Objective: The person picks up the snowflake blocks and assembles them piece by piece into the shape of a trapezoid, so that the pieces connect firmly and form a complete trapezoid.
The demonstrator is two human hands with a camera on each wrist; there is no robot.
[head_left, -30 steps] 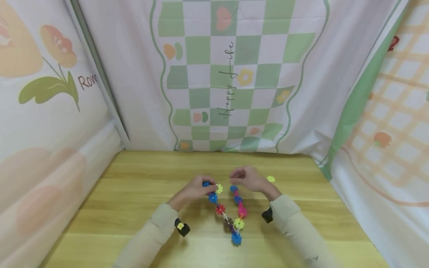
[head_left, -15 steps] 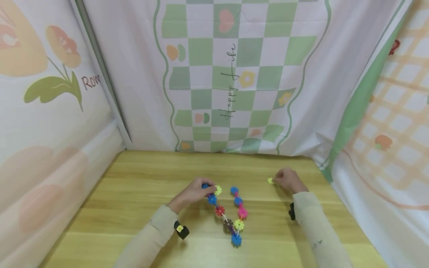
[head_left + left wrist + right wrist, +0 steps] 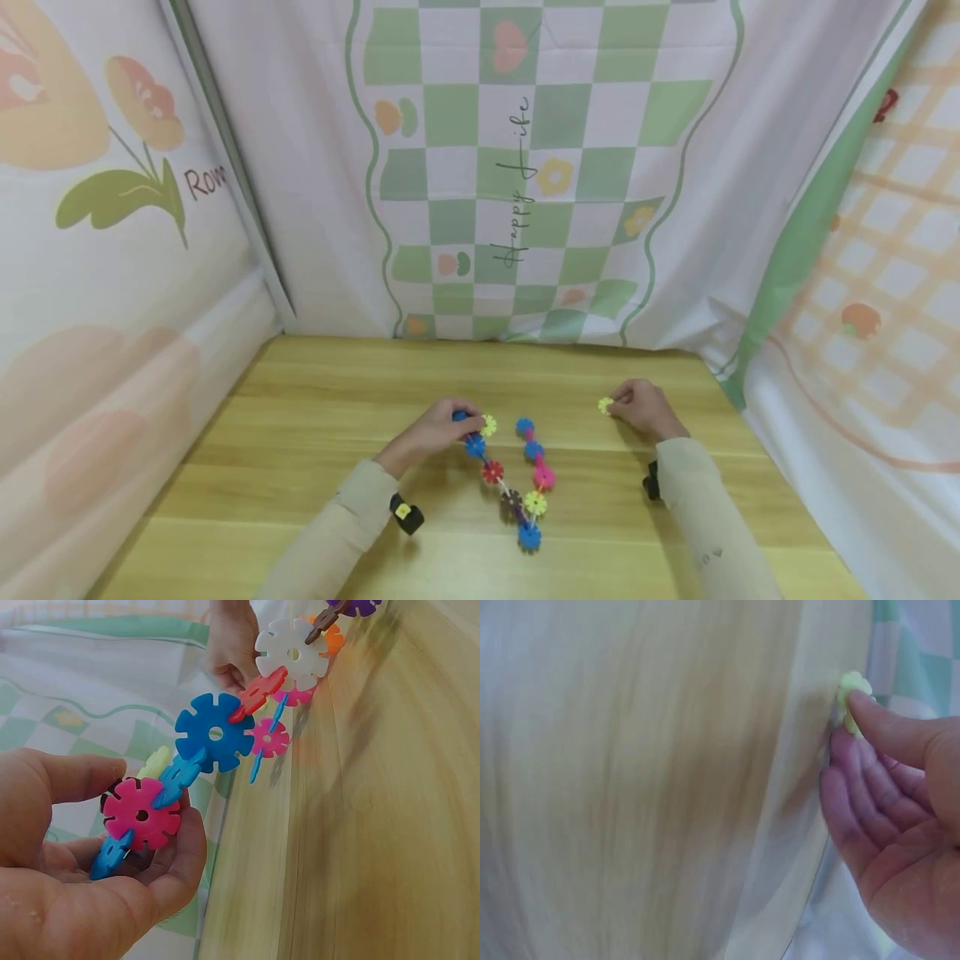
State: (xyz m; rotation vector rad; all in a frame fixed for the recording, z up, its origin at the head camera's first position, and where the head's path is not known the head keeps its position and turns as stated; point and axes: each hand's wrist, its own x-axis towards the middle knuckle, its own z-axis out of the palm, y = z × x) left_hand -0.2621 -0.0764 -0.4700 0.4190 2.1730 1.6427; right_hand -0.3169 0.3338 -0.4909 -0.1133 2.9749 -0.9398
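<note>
A chain of interlocking snowflake discs [image 3: 492, 472] in blue, red, yellow, pink and other colours bends in a V on the table. My left hand [image 3: 431, 433] holds its left end, thumb and fingers around a pink disc [image 3: 160, 813] in the left wrist view. A pale yellow disc [image 3: 488, 426] shows beside that thumb. The chain's other end, a blue disc [image 3: 524, 427], lies between the two hands. At the back right, my right hand [image 3: 647, 408] pinches a loose yellow disc [image 3: 851, 684] between thumb and fingers. The right wrist view is a little blurred.
The wooden table [image 3: 315, 492] runs back to a hanging cloth with green checks [image 3: 504, 171]. Patterned cloths also hang at the left [image 3: 67, 275] and right [image 3: 885, 367]. A black strapped device [image 3: 407, 515] sits at the left wrist.
My right hand has moved from above the chain's free end rightward to the loose yellow disc and now pinches it. The left hand and the chain have hardly moved.
</note>
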